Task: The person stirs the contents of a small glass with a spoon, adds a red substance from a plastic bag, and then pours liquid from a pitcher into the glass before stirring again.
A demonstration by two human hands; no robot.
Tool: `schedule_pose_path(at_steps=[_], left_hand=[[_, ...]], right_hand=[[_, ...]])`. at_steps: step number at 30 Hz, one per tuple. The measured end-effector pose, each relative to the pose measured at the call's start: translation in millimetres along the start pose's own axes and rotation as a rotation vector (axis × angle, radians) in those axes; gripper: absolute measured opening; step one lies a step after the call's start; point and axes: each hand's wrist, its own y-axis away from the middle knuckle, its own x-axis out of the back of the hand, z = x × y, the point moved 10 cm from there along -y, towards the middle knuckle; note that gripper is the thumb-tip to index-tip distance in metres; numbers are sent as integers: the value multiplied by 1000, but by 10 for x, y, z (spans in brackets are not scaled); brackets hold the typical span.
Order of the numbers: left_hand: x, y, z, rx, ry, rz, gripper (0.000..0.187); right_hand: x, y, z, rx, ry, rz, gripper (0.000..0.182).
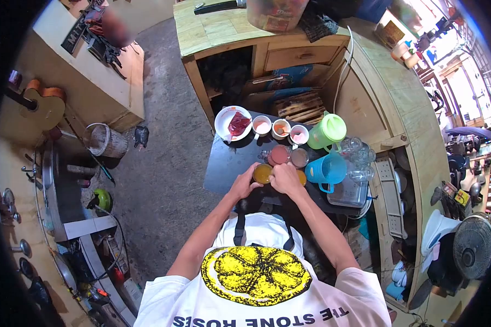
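Grey concrete floor [163, 109] is running between the furniture. A pale plywood cabinet [245, 38] with an open shelf and one drawer is standing at the top. A curved plywood counter [403, 103] is sweeping down the right side. Daylight is coming in from the upper right. A floor fan [473, 245] is sitting at lower right. A second wooden unit [93, 82] is standing at upper left, a guitar [43, 106] leaning beside it. A woven basket [106, 140] is resting on the floor.

Cup [262, 173] on dark table [229, 163] between both hands, plate [233, 123] behind, pitchers [326, 170] right, tray [348, 192] beside them.
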Motion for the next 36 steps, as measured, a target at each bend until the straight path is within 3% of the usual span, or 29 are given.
schedule_pose_path(at_steps=[2, 5, 8, 11, 14, 17, 20, 23, 26, 29, 32, 35, 36], left_hand=[[17, -11, 15, -19, -25, 15, 82], [26, 5, 36, -11, -44, 21, 81], [26, 20, 42, 16, -44, 16, 81], [18, 14, 40, 9, -45, 19, 81], [49, 25, 61, -13, -57, 35, 82], [21, 17, 26, -17, -66, 44, 82], [20, 21, 10, -8, -58, 29, 82], [15, 11, 37, -7, -58, 20, 82], [36, 13, 55, -29, -51, 24, 82], [31, 22, 52, -26, -44, 34, 82], [34, 12, 43, -9, -57, 36, 82], [21, 30, 7, -24, -55, 44, 82], [38, 18, 38, -37, -52, 50, 82]], right_hand=[[-13, -5, -2, 35, -190, 24, 21], [276, 4, -12, -29, -37, 217, 21], [58, 8, 51, -31, 83, 52, 20], [-88, 21, 2, 49, -119, -38, 21], [177, -3, -52, 8, -89, 143, 20], [181, -6, -82, 44, 130, 128, 20], [-39, 17, -91, 131, 19, -46, 20], [108, 5, -61, 77, -213, 122, 22], [300, 7, -149, 140, 18, 274, 20], [23, 17, -121, 152, 54, -14, 20], [-5, -6, -41, 76, -252, 21, 19], [236, -7, -95, 137, -25, 232, 21], [188, -32, -91, 127, 4, 160, 21]])
